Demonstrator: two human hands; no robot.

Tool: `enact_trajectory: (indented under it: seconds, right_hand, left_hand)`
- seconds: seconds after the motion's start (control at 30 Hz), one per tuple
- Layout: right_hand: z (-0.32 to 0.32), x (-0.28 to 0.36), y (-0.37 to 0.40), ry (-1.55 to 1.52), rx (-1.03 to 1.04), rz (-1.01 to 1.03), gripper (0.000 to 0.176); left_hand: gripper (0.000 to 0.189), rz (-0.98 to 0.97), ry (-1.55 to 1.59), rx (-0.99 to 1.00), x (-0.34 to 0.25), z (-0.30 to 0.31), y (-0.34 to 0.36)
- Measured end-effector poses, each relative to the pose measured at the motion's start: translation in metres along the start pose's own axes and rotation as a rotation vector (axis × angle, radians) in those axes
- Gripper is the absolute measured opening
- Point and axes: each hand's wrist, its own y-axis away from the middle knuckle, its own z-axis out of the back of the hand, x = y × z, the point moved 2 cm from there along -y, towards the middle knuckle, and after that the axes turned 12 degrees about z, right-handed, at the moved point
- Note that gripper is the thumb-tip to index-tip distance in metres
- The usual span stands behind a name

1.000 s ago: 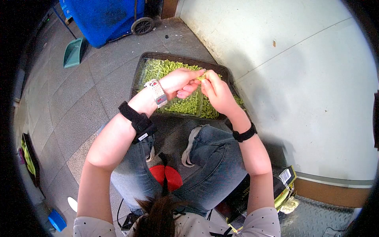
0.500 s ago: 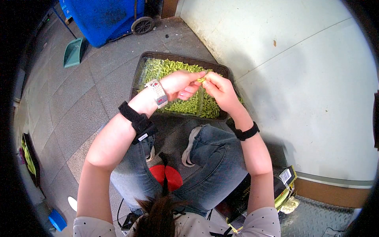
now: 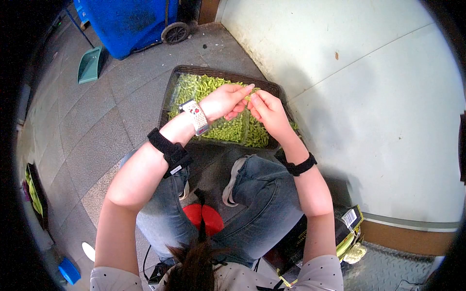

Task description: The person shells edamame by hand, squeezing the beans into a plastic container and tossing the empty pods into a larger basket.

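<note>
Above a dark woven basket [image 3: 168,99], my left hand [image 3: 227,102] and my right hand [image 3: 270,112] meet with fingertips pinched. Between them is a small green bean pod [image 3: 248,97], mostly covered by the fingers. Many green bean pods [image 3: 206,83] fill the back and sides of the basket. Loose shelled beans [image 3: 225,130] lie in the front middle, below my left hand, seemingly inside a clear plastic container whose edges are hard to make out. My left wrist carries a patterned watch band.
A blue wheeled bin [image 3: 128,29] and a green dustpan [image 3: 90,65] stand at the back left. A pale wall panel [image 3: 374,106] rises close on the right. By my right elbow is a black box [image 3: 293,240] with vegetables beside it. A red round object [image 3: 212,219] lies between my legs.
Both hands stay together over the basket. The pod between them is more covered by the fingers now, and my right fingers have tilted slightly upright.
</note>
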Motion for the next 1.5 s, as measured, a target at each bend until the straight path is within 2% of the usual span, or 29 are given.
enact_trajectory:
  seconds: [0.17,0.27,0.37,0.47,0.57,0.67,0.77,0.97,1.1,1.17,1.3,1.37,1.5]
  right_hand:
    - [0.002,0.001,0.000,-0.174,-0.100,-0.053,0.021]
    - [0.003,-0.003,-0.002,0.063,-0.082,0.031,0.015]
    - [-0.006,0.000,-0.003,-0.013,-0.058,0.198,0.011]
    - [-0.002,-0.007,-0.002,0.207,-0.013,0.257,0.010]
    - [-0.003,-0.009,-0.003,0.115,-0.032,0.250,0.012]
    - [-0.001,0.000,-0.002,-0.101,-0.001,-0.008,0.012]
    - [0.000,-0.005,0.000,-0.363,0.055,-0.095,0.007]
    - [0.005,-0.006,0.000,-0.407,0.097,-0.217,0.005]
    - [-0.001,0.000,0.001,-0.575,0.015,-0.337,0.009]
    - [-0.002,0.000,0.001,-0.673,-0.004,-0.382,0.012]
    - [0.000,-0.001,0.000,-0.408,-0.010,-0.247,0.017]
    - [0.000,0.000,0.000,-0.342,0.018,-0.176,0.019]
    - [0.000,0.001,-0.001,-0.051,0.035,-0.010,0.015]
  left_hand:
    - [0.031,-0.087,-0.045,-0.060,0.000,-0.001,-0.001]
    - [0.030,-0.103,-0.039,-0.091,-0.001,-0.002,-0.001]
    - [0.029,-0.099,-0.046,-0.099,-0.001,0.000,-0.001]
    - [0.029,-0.093,-0.076,-0.092,0.002,0.002,-0.003]
    - [0.029,-0.081,-0.090,-0.098,0.000,0.002,-0.001]
    - [0.029,-0.080,-0.095,-0.116,-0.001,0.001,0.000]
    - [0.030,-0.095,-0.091,-0.133,-0.001,0.000,-0.001]
    - [0.033,-0.107,-0.085,-0.174,0.000,0.006,-0.005]
    - [0.035,-0.070,-0.092,-0.215,0.001,0.006,-0.005]
    - [0.034,-0.067,-0.117,-0.166,0.002,0.005,-0.006]
    - [0.033,-0.055,-0.092,-0.112,0.002,0.003,-0.006]
    - [0.032,-0.055,-0.117,-0.152,0.001,0.003,-0.005]
    - [0.029,-0.130,-0.080,-0.109,0.002,0.004,-0.007]
